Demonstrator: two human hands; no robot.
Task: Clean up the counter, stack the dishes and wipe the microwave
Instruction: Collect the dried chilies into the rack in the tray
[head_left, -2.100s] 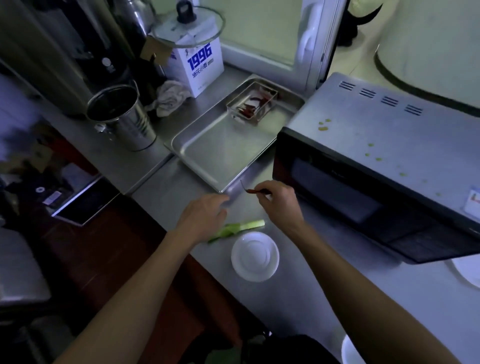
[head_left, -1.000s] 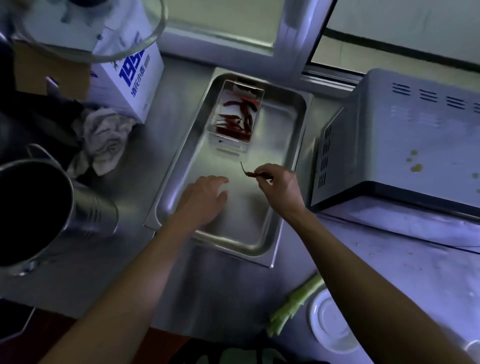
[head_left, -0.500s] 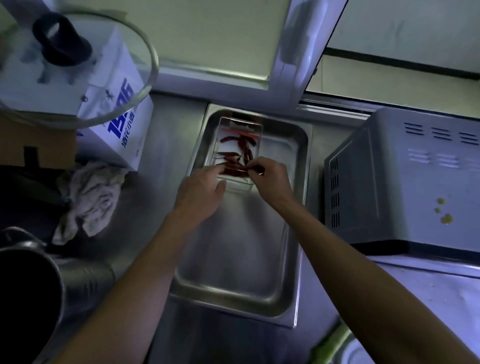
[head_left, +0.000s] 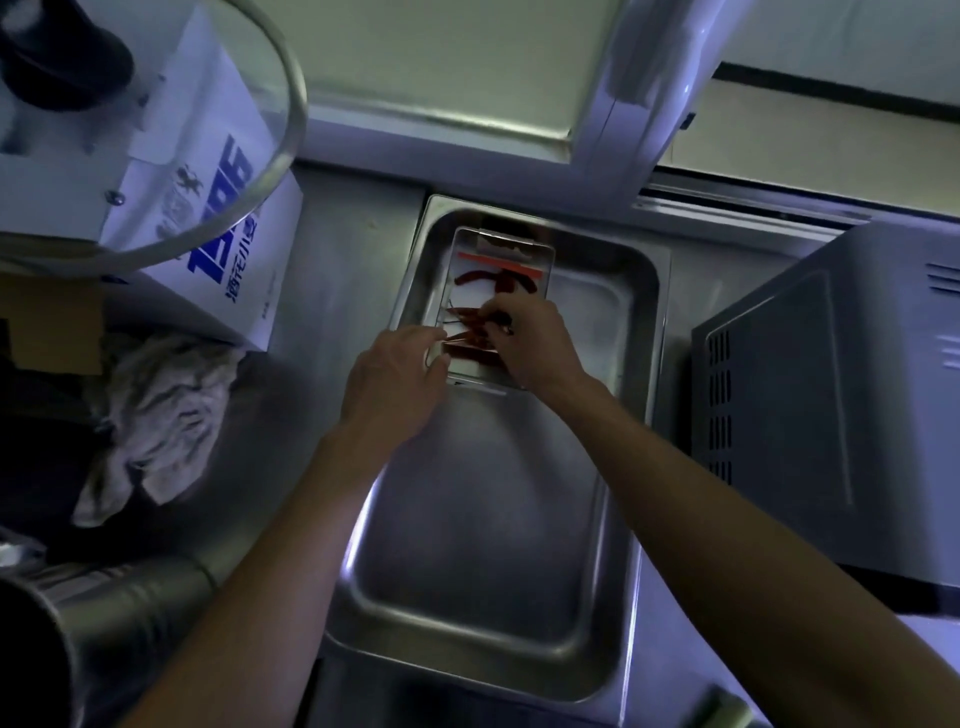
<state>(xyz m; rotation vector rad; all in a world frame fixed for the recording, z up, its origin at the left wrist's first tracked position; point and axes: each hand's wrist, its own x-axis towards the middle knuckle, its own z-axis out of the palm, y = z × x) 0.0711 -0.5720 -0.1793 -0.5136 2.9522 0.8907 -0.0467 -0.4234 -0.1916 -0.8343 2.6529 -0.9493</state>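
Where right hand (head_left: 530, 345) covers chilies (head_left: 470, 332), grip unclear.

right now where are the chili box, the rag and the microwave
chili box (head_left: 540, 260), head view, far right rim
rag (head_left: 156, 415), head view, middle of the crumpled cloth
microwave (head_left: 810, 395), head view, side panel

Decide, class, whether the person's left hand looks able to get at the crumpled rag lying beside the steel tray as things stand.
Probably yes. The left hand rests at the clear box of chillies in the steel tray, and the crumpled rag lies on the bare counter to its left, with nothing between them.
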